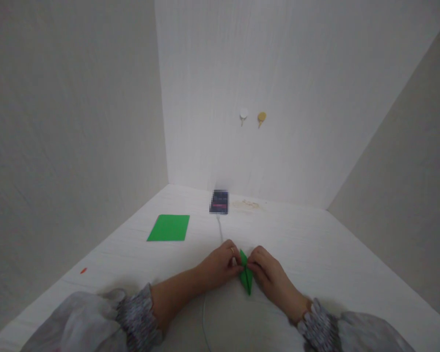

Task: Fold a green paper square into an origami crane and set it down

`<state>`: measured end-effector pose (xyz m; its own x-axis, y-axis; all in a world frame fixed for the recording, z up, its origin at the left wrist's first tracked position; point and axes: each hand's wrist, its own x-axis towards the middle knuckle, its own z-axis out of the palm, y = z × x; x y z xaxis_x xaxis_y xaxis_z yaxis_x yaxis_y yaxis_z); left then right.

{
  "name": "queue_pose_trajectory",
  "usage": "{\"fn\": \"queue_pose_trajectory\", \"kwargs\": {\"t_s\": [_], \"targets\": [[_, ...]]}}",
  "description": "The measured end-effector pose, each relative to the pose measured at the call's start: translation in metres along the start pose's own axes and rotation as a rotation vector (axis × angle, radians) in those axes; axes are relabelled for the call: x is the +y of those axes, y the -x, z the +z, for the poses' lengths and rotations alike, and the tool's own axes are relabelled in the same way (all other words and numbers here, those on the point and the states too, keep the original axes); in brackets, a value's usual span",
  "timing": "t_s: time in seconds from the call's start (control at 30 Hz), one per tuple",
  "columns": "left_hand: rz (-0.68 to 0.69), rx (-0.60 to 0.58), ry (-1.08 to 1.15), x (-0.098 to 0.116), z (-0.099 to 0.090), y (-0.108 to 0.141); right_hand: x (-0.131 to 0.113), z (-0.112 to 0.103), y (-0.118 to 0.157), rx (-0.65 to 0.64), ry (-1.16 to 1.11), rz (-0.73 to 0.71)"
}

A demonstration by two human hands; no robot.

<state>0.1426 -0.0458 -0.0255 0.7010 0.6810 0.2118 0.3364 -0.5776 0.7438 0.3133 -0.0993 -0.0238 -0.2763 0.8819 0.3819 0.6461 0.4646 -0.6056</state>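
Observation:
A small folded piece of green paper, long and pointed at both ends, is held between my two hands just above or on the white table. My left hand pinches its left side near the upper part, with a ring on one finger. From the right, my right hand grips the opposite edge with thumb and fingertips. The fingertips of both hands nearly meet at the paper's middle and cover part of it. A flat green sheet lies on the table to the left, beyond my left forearm.
A blurred dark phone-like device lies near the back wall, with a white cable running toward me under my left arm. A small red piece lies at the left. White and yellow hooks are on the back wall.

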Motion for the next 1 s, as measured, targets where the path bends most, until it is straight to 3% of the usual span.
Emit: {"fn": "queue_pose_trajectory", "kwargs": {"t_s": [0.1, 0.17, 0.27, 0.33, 0.43, 0.53, 0.63, 0.73, 0.83, 1.0], "targets": [[-0.020, 0.157, 0.291, -0.009, 0.007, -0.004, 0.000, 0.002, -0.003, 0.145, -0.103, -0.003], [-0.047, 0.134, 0.523, -0.012, 0.011, -0.007, 0.000, 0.006, -0.005, 0.203, -0.187, 0.025], [-0.059, 0.161, 0.792, -0.009, 0.014, -0.007, -0.001, 0.014, -0.008, 0.313, -0.446, 0.193], [-0.062, 0.192, 0.892, -0.004, 0.013, -0.007, -0.004, 0.020, -0.011, 0.379, -0.641, 0.260], [-0.092, 0.236, 0.950, 0.001, 0.010, -0.006, -0.012, 0.025, -0.015, 0.473, -0.754, 0.280], [-0.168, 0.312, 0.990, 0.006, 0.006, -0.006, -0.020, 0.025, -0.015, 0.515, -0.701, 0.254], [-0.222, 0.426, 1.020, 0.013, 0.001, -0.004, -0.026, 0.021, -0.012, 0.491, -0.448, 0.132], [-0.191, 0.424, 1.024, 0.020, -0.002, -0.002, -0.027, 0.019, -0.010, 0.418, -0.208, -0.005], [-0.175, 0.385, 1.069, 0.021, -0.002, 0.000, -0.024, 0.017, -0.008, 0.403, -0.157, 0.013], [-0.242, 0.359, 1.055, 0.015, 0.000, -0.001, -0.020, 0.015, -0.008, 0.408, -0.273, 0.129]]}}
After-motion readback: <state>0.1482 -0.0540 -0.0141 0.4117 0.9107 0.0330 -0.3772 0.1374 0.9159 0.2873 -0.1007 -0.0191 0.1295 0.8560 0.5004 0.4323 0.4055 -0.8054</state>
